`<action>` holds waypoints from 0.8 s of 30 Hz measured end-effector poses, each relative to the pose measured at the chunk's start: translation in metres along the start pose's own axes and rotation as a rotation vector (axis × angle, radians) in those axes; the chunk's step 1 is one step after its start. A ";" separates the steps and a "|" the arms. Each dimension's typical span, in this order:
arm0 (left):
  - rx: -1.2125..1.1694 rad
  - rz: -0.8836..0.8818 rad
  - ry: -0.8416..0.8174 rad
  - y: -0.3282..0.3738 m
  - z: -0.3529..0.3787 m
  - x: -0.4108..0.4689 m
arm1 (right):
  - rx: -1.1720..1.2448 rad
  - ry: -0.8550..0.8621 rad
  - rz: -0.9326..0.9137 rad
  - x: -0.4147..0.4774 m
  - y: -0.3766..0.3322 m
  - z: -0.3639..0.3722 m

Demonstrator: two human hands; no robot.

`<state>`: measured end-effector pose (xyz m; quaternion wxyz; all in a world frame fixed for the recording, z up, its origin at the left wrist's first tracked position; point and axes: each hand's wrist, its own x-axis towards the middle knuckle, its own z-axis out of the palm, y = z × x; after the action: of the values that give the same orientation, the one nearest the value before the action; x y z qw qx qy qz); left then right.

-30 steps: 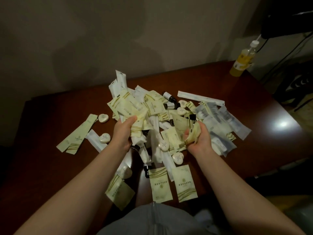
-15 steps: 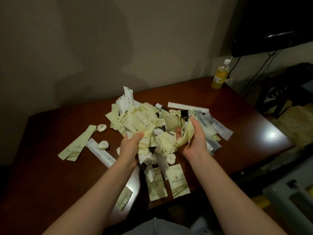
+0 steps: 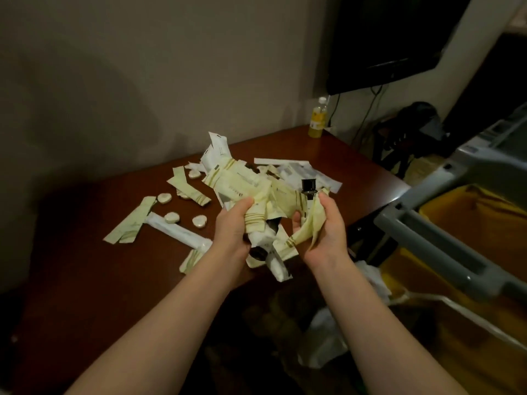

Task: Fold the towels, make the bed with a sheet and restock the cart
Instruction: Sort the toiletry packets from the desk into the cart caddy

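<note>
Amenity packets, crumpled pale-yellow bunch, in grip of left hand and right hand.

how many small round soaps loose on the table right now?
4: one soap beside the long green packet, two beside the white tube packet, one farther back. Others may hide under packets or in the held bundle.

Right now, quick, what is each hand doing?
Left hand: closed, holding a bunch of packets.
Right hand: closed, holding the other side of the same packets.
</note>
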<state>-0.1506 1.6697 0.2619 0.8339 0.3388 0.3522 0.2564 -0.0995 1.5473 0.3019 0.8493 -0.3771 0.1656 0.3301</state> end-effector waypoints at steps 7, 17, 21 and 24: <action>0.029 -0.156 -0.102 -0.068 0.050 -0.101 | 0.106 0.106 -0.176 -0.090 -0.053 -0.083; 0.092 -0.134 -0.334 -0.199 0.232 -0.240 | 0.132 0.173 -0.390 -0.196 -0.226 -0.245; 0.115 -0.227 -0.420 -0.269 0.309 -0.300 | 0.172 0.184 -0.465 -0.223 -0.308 -0.317; 0.147 -0.272 -0.413 -0.305 0.359 -0.329 | 0.233 0.115 -0.458 -0.226 -0.358 -0.348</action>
<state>-0.0239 1.1178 0.3579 0.8880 0.3934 0.2346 0.0410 -0.0295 1.0099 0.3818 0.9287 -0.3227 0.1611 0.0860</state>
